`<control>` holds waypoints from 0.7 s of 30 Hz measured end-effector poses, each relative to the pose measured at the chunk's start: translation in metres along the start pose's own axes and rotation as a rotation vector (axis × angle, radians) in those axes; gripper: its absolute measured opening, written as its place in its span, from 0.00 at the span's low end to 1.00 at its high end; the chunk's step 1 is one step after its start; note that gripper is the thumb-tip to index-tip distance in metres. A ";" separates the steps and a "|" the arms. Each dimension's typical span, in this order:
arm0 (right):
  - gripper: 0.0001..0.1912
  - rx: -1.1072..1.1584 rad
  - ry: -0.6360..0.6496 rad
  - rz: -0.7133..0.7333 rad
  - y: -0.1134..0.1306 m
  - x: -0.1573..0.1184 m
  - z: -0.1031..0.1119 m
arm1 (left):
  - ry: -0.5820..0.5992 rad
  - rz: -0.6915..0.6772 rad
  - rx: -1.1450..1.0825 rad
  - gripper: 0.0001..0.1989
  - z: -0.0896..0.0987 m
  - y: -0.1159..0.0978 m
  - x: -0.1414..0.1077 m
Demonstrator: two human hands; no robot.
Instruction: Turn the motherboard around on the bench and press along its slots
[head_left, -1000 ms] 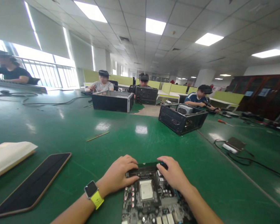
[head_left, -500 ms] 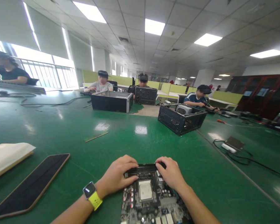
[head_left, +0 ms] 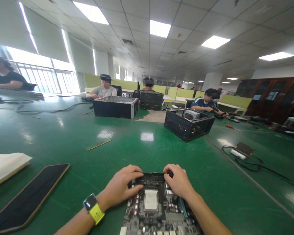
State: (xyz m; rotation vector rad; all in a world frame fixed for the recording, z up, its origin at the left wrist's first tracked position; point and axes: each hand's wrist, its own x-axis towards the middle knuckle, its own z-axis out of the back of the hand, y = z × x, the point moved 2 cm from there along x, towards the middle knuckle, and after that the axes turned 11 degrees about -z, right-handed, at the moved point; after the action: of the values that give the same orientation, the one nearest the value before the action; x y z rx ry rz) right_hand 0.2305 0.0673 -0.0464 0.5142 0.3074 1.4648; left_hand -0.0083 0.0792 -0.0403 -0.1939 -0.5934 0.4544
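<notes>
A computer motherboard (head_left: 156, 217) lies in front of me at the bottom of the head view, its near edge cut off by the frame. A square silver processor (head_left: 151, 199) sits in its socket. Along the far edge runs a long dark strip (head_left: 153, 176); whether it is a memory stick or just the slots I cannot tell. My left hand (head_left: 122, 184) grips the board's far left corner, thumb and fingers around the strip's end. At the far right corner, my right hand (head_left: 178, 182) pinches the other end, fingertips partly hidden.
A dark tablet-like slab (head_left: 30, 199) and a pale packet (head_left: 8, 166) lie left. A thin brass-coloured rod (head_left: 99, 145) is ahead. Computer cases (head_left: 112, 107) (head_left: 189, 124) stand farther back. A cabled adapter (head_left: 243, 150) lies right. Several people sit around the table.
The view has shifted slightly, so the scene sits a little further left. Both hands keep nearly the same hold at the board's far edge.
</notes>
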 end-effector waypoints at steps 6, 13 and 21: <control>0.10 0.088 -0.009 0.037 0.000 0.000 -0.005 | 0.020 0.001 -0.035 0.16 0.001 -0.002 -0.001; 0.08 0.150 -0.023 0.014 -0.003 0.002 -0.008 | 0.058 0.005 -0.072 0.18 0.000 -0.002 0.000; 0.09 0.146 0.006 0.023 -0.004 0.003 -0.011 | 0.050 0.065 -0.037 0.12 0.001 -0.001 -0.001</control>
State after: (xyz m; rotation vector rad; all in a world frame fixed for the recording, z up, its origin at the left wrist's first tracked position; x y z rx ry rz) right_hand 0.2289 0.0718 -0.0575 0.6329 0.4161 1.4732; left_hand -0.0089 0.0779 -0.0396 -0.2597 -0.5481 0.5000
